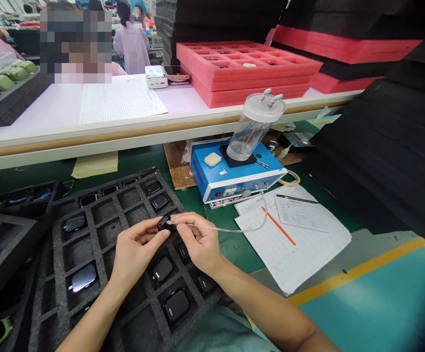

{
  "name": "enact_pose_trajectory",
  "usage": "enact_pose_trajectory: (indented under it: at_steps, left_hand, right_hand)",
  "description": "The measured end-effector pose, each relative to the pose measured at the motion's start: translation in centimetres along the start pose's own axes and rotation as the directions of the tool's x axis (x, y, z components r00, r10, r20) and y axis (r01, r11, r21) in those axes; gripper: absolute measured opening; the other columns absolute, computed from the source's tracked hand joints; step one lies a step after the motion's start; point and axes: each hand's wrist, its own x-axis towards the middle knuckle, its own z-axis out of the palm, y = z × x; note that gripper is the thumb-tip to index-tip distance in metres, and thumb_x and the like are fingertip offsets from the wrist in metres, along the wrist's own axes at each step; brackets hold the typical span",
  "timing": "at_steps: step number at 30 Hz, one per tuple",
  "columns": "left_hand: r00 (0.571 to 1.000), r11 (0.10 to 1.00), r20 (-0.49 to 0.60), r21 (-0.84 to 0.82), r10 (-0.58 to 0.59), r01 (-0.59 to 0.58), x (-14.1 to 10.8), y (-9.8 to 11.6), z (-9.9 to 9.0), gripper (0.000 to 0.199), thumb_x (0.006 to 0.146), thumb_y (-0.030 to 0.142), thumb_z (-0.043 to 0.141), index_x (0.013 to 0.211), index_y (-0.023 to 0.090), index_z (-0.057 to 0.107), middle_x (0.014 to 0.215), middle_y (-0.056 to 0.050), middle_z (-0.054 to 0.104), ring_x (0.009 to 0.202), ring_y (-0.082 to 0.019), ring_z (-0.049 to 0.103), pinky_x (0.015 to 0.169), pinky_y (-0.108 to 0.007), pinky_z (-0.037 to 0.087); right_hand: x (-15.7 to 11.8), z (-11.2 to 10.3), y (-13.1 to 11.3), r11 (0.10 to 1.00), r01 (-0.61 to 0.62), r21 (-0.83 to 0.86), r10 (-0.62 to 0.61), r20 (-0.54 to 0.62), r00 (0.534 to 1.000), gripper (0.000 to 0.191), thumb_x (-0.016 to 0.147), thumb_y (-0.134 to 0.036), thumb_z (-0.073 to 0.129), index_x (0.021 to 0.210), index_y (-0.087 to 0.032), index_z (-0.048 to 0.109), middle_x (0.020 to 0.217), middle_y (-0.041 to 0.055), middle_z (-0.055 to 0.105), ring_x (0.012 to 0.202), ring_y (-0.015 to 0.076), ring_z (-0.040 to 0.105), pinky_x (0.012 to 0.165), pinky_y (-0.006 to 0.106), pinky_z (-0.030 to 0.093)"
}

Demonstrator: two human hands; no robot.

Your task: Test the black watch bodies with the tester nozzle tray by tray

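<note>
My left hand (pixel 135 252) is closed around a small black watch case (pixel 164 223), lifted above a black foam tray (pixel 150 313). The fingers of my right hand (pixel 200 242) pinch the end of a clear thin tube (pixel 230 230) against the side of that case. From there the tube curves to the front of a blue-topped box (pixel 230 171) with knobs and a red switch. More dark watch cases, such as one at the near side (pixel 177 305), lie in the tray's compartments. One compartment on the left holds a shiny watch case (pixel 83 277).
A clear cylinder (pixel 247 129) and a cream square piece (pixel 212 159) rest on the box. Papers (pixel 271 244) with an orange stick (pixel 278 226) and a pen (pixel 296 199) lie right. Red foam trays (pixel 212 88) stand on the shelf. People in pink work beyond.
</note>
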Motion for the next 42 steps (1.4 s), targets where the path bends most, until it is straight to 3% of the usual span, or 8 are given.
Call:
enact_pose_trajectory:
  at_steps: [21,42]
  left_hand:
    - [0.999,1.0,0.037,-0.012,0.01,-0.009,-0.13,-0.61,-0.18,0.039,0.068,0.036,0.086,0.101,0.016,0.08,0.09,-0.008,0.08,0.067,-0.019,0.073,0.062,-0.025,0.06]
    - [1.0,1.0,0.023,-0.021,-0.008,0.009,-0.19,-0.3,-0.01,0.04,0.065,0.037,0.087,0.099,0.016,0.081,0.088,-0.009,0.08,0.064,-0.019,0.072,0.06,-0.026,0.06]
  right_hand:
    - [-0.14,-0.02,0.04,1.0,0.0,-0.02,0.0,-0.002,1.0,0.013,0.096,-0.024,0.06,0.098,-0.022,0.072,0.101,0.0076,0.074,0.096,0.0185,0.073,0.085,0.032,0.063]
    - [-0.14,-0.06,0.06,0.999,-0.01,-0.038,0.01,-0.003,1.0,0.013,0.096,-0.027,0.06,0.097,-0.022,0.072,0.1,0.0077,0.074,0.095,0.0191,0.073,0.083,0.032,0.063]
